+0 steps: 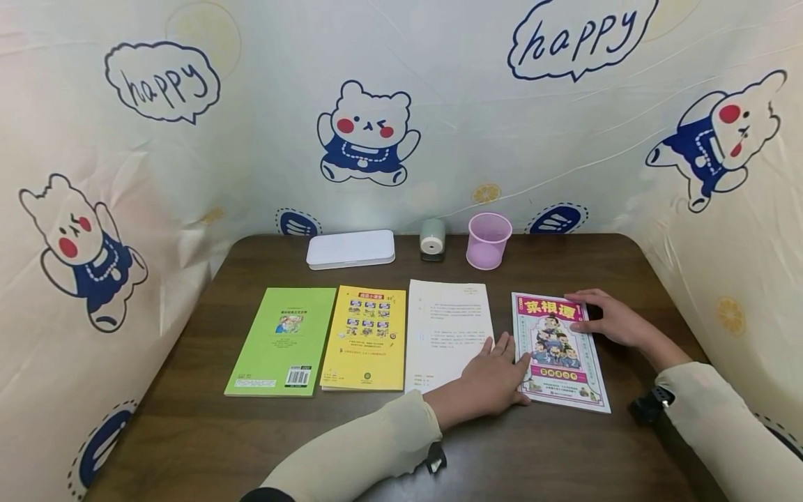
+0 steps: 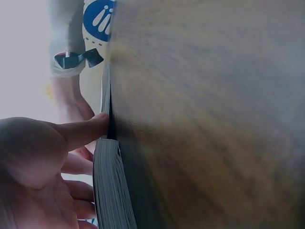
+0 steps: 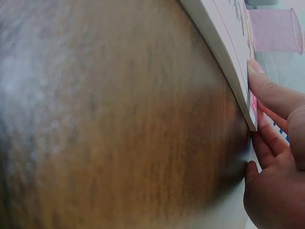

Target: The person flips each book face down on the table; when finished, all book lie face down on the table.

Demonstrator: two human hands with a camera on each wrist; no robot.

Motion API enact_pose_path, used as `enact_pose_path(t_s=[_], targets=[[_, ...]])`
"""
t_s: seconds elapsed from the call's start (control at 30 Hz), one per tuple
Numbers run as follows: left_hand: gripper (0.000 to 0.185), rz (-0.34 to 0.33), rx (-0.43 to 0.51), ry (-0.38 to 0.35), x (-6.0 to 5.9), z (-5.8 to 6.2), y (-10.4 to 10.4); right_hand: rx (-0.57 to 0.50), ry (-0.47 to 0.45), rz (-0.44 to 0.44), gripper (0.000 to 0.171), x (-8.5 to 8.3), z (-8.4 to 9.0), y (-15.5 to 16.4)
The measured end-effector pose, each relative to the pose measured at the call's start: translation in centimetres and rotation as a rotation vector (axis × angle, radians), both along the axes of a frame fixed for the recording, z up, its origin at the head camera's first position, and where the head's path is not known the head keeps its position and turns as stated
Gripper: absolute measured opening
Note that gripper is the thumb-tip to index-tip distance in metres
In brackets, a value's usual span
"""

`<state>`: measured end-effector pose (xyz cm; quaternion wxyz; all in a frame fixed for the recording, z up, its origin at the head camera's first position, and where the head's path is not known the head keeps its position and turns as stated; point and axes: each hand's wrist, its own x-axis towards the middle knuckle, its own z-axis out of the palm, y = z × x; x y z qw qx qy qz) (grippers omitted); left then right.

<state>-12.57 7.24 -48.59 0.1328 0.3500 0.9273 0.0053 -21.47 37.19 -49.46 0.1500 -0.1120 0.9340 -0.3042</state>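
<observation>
Four books lie in a row on the table. Rightmost is the pink-bordered book (image 1: 558, 348) with cartoon figures, slightly turned. My right hand (image 1: 605, 319) grips its upper right corner, thumb on the cover (image 3: 238, 43) and fingers round the edge. My left hand (image 1: 492, 380) lies across the gap between it and the white book (image 1: 448, 321). Its outstretched fingers rest over the white book's lower right part, while the thumb reaches the pink-bordered book's lower left edge. In the left wrist view, the white book's thick page block (image 2: 112, 186) stands beside the fingers.
A yellow book (image 1: 364, 341) and a green book (image 1: 282, 341) lie to the left. Along the back stand a white case (image 1: 351, 249), a small green device (image 1: 432, 239) and a pink mesh cup (image 1: 488, 240). A printed curtain (image 1: 439, 139) surrounds the wooden table (image 1: 502, 460).
</observation>
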Motion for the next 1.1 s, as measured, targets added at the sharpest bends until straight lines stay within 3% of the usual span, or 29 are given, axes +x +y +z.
enact_pose_path(t_s=[0.23, 0.37, 0.63, 0.83, 1.0, 1.1], targets=[[0.075, 0.011, 0.074, -0.025, 0.09, 0.36, -0.28, 0.0, -0.001, 0.004, 0.076, -0.05, -0.04, 0.02], [0.078, 0.036, 0.167, -0.067, 0.23, 0.64, -0.42, -0.004, -0.004, 0.004, 0.076, -0.06, -0.07, 0.03], [0.087, 0.137, 0.45, -0.231, 0.42, 0.99, -0.4, 0.002, 0.001, 0.004, 0.076, -0.02, -0.11, -0.01], [0.091, 0.178, 0.656, -0.287, 0.39, 0.57, -0.29, 0.009, 0.01, 0.003, 0.077, -0.01, -0.11, -0.08], [0.092, 0.243, 0.884, -0.438, 0.34, 0.31, -0.14, -0.004, 0.01, -0.005, 0.077, 0.03, -0.08, -0.27], [0.092, 0.277, 0.958, -0.503, 0.33, 0.36, -0.02, -0.012, 0.009, -0.012, 0.076, 0.08, -0.01, -0.44]])
